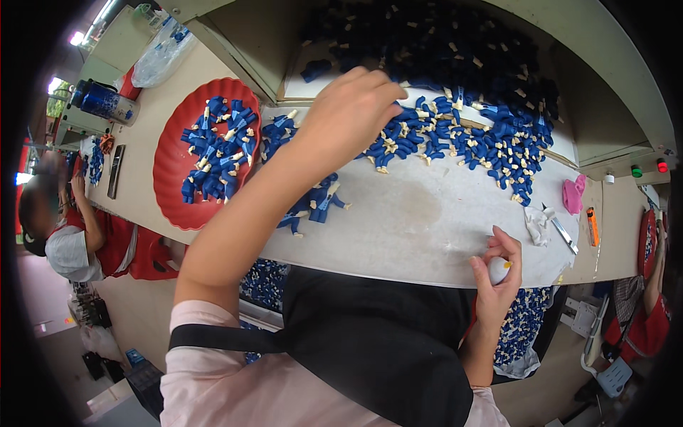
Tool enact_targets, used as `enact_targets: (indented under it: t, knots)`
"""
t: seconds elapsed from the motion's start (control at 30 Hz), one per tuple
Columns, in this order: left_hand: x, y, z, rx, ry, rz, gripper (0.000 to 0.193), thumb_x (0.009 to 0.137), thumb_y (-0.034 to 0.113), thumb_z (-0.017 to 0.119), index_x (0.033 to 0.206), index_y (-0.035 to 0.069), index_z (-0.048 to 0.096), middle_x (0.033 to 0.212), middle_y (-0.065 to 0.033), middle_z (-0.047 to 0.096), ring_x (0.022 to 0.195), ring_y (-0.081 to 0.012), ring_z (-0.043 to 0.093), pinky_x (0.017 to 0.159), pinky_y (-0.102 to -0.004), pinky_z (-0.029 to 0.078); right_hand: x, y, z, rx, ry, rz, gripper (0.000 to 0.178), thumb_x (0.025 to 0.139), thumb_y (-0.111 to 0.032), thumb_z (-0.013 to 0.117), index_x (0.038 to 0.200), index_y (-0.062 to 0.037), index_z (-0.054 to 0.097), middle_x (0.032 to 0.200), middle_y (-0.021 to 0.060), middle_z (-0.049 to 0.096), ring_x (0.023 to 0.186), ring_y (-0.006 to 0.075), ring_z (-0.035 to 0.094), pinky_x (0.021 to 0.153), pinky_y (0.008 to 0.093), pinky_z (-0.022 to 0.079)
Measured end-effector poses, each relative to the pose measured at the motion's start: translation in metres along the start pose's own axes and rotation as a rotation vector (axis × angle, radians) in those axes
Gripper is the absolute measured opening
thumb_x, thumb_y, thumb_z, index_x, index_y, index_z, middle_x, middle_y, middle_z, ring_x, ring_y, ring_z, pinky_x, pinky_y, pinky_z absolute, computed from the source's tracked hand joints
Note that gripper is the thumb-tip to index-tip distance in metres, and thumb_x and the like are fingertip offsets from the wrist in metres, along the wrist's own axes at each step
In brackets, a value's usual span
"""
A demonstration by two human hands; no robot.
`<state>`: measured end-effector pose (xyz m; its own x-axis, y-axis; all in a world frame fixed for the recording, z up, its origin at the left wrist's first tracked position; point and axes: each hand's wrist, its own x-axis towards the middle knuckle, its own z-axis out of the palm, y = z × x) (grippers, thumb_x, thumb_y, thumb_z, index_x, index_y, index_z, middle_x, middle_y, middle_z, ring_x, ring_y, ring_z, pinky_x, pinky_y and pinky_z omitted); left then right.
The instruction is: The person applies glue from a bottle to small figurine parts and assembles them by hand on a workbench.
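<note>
My left hand point(356, 107) reaches out over the near edge of a heap of small blue figure parts point(491, 139) with cream ends. Its fingers are curled; whatever they hold, if anything, is hidden. Close to the table's front edge, my right hand point(501, 274) wraps round a small white rounded bottle point(498, 269) with a yellow spot at its end. A red scalloped tray point(171, 181) to the left bears several blue figures point(213, 153). More blue figures point(324, 199) lie on the table beneath my left forearm.
A boxy shelf point(597, 92) frames the heap. At the right lie a pink cloth point(573, 194), a crumpled white tissue point(537, 224), a metal blade tool point(562, 231) and an orange cutter point(593, 226). Co-workers point(75, 238) sit at both sides. A blue bottle point(103, 101) stands far left.
</note>
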<state>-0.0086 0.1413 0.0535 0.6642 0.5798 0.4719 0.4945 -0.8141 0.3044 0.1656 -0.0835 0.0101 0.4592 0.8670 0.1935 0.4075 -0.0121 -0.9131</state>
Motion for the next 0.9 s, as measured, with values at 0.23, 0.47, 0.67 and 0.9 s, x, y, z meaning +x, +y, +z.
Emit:
enact_targets:
  t: [0.23, 0.47, 0.67, 0.9]
  knots:
    - [0.021, -0.005, 0.030, 0.299, -0.363, 0.047, 0.018, 0.068, 0.012, 0.064, 0.084, 0.004, 0.062, 0.082, -0.0086, 0.059, 0.082, -0.0211, 0.054, 0.080, -0.0312, 0.039, -0.004, 0.006, 0.003, 0.178, 0.037, 0.038, 0.055, 0.061, 0.006, 0.055, 0.113, 0.0006, 0.038, 0.099, 0.0108, 0.042, 0.072, 0.0128, 0.043, 0.076, 0.0255, 0.035]
    - [0.013, 0.002, 0.004, -0.651, -0.080, -0.402, 0.031, 0.081, 0.016, 0.050, 0.109, 0.001, 0.049, 0.086, -0.0102, 0.059, 0.086, -0.0191, 0.058, 0.079, -0.0283, 0.045, -0.004, 0.005, -0.006, 0.385, -0.003, -0.098, 0.038, 0.070, -0.004, 0.048, 0.106, 0.0001, 0.036, 0.103, 0.0146, 0.038, 0.074, 0.0182, 0.047, 0.072, 0.0300, 0.040]
    - [-0.041, 0.061, 0.014, -2.059, -0.273, -0.855, 0.041, 0.085, 0.011, 0.043, 0.122, -0.004, 0.034, 0.097, -0.0145, 0.055, 0.094, -0.0237, 0.056, 0.087, -0.0328, 0.043, -0.013, -0.011, -0.013, 0.266, 0.119, -0.006, 0.037, 0.074, -0.010, 0.053, 0.107, 0.0019, 0.040, 0.100, 0.0137, 0.039, 0.077, 0.0208, 0.052, 0.060, 0.0295, 0.049]
    - [-0.073, 0.098, 0.039, -2.173, -0.319, -0.958, 0.043, 0.086, 0.013, 0.046, 0.125, -0.002, 0.032, 0.102, -0.0131, 0.052, 0.098, -0.0284, 0.053, 0.087, -0.0350, 0.044, -0.012, -0.020, -0.018, 0.440, 0.337, -0.162, 0.035, 0.069, -0.013, 0.068, 0.090, -0.0041, 0.041, 0.090, 0.0092, 0.042, 0.073, 0.0158, 0.046, 0.055, 0.0250, 0.044]
